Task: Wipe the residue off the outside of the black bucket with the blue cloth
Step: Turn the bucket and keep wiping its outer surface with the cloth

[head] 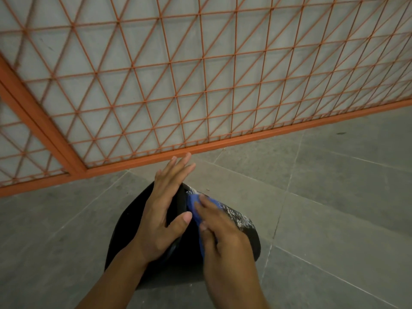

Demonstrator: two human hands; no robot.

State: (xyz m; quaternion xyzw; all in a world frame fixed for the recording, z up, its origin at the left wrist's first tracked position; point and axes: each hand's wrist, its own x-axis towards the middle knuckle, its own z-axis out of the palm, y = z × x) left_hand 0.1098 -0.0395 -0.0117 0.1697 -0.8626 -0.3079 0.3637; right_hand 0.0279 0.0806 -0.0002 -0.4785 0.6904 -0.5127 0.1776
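The blue cloth point(193, 205) is pressed against the outside of the black bucket point(124, 230) by the right hand point(220, 233), whose fingers are laid over the cloth, bent at the knuckles, with the thumb tucked along its lower edge. Only a strip of the cloth is seen: it shows at the fingertips and runs down along the thumb side of the hand, the rest being hidden beneath the palm. Whether the cloth is pinched or merely pushed flat cannot be told for certain, though the fingers are curled round it.

Just beyond the fingertips, on the far side of the hand, a band of white, speckled residue point(236, 214) is spread over the bucket's dark wall, touching the cloth's upper edge.

Just beside the cloth, on the thumb side, the left hand point(163, 210) is laid on the bucket with straight fingers pointing away from the body and the thumb stretched out towards the cloth, its tip almost touching it. The bucket lies beneath both hands, tipped on its side as far as can be judged.

Under the bucket a floor of grey tiles point(334, 197) is seen, and well beyond the hands an orange wire-mesh fence point(200, 85) is set on an orange bottom rail.
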